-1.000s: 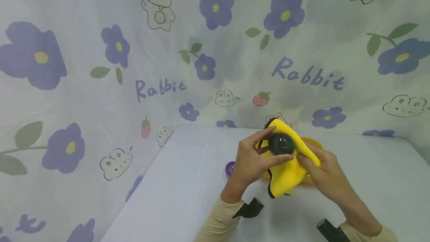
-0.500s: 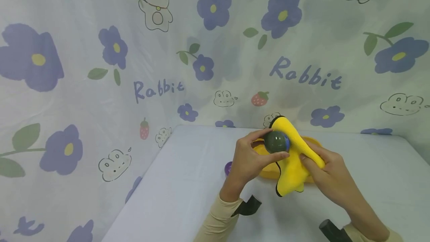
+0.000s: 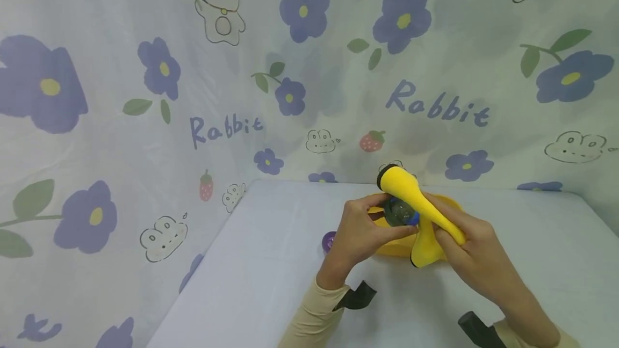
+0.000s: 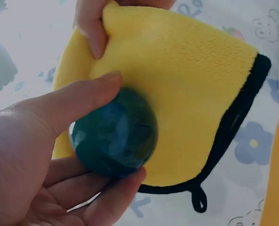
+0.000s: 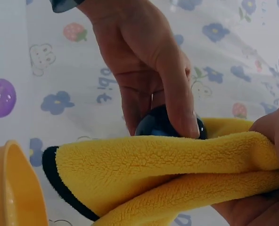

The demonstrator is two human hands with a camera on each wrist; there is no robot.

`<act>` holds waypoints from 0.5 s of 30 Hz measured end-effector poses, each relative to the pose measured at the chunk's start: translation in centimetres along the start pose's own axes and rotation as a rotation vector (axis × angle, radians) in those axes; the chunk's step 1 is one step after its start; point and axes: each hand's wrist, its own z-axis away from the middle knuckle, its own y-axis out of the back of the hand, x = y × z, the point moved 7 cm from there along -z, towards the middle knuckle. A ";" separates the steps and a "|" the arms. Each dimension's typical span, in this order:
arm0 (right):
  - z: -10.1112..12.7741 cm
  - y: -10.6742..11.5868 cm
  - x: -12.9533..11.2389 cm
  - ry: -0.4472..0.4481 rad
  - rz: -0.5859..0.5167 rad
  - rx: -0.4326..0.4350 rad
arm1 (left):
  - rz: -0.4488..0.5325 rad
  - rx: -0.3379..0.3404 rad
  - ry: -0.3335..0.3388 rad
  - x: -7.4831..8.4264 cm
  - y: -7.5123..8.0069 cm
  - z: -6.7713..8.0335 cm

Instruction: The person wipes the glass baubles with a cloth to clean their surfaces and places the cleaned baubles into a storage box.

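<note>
Over a table (image 3: pixel 271 262) draped in pale cloth, before a curtain backdrop (image 3: pixel 145 95) printed with purple flowers and rabbits, you hold a wiping job in mid-air between both hands.

The yellow cloth (image 3: pixel 422 214), edged in black, is the biggest thing in play: your right hand (image 3: pixel 476 254) has its fingers curled round the gathered lower end, and the cloth's long axis runs up and away from that fist, slanting toward the backdrop with the free black-trimmed tip highest. Seen from the right wrist, the cloth (image 5: pixel 168 174) lies folded in a thick roll right against the ball.

Behind the cloth, a yellow bowl (image 3: pixel 387 246) rests on the table just beyond your hands; its rim (image 5: pixel 7 183) shows at the edge of the right wrist view.

Your left hand (image 3: pixel 360 230) grips the dark ball (image 3: pixel 400 211), thumb on one side and fingertips on the other. The left wrist view shows the ball (image 4: pixel 115 134) cupped by that thumb and fingers and pressed flat into the cloth (image 4: pixel 186 80) behind it. So the ball sits on the left-hand side of the cloth, touching it about midway along its length.

Smallest, a purple ball (image 3: pixel 329 240) lies on the table just left of your left wrist, well clear of the work.
</note>
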 end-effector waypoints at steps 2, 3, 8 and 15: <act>-0.1 -0.1 -0.1 0.037 0.006 -0.007 | -0.004 -0.014 -0.013 0.2 -0.1 0.0; -0.2 -0.1 -0.1 0.049 0.012 -0.012 | -0.008 -0.021 -0.020 0.3 -0.1 0.1; -0.3 -0.4 0.5 0.075 0.028 -0.050 | -0.005 -0.063 -0.028 0.8 0.0 0.3; -0.3 -0.4 1.9 0.035 -0.076 -0.078 | -0.012 -0.085 -0.124 2.1 0.2 0.6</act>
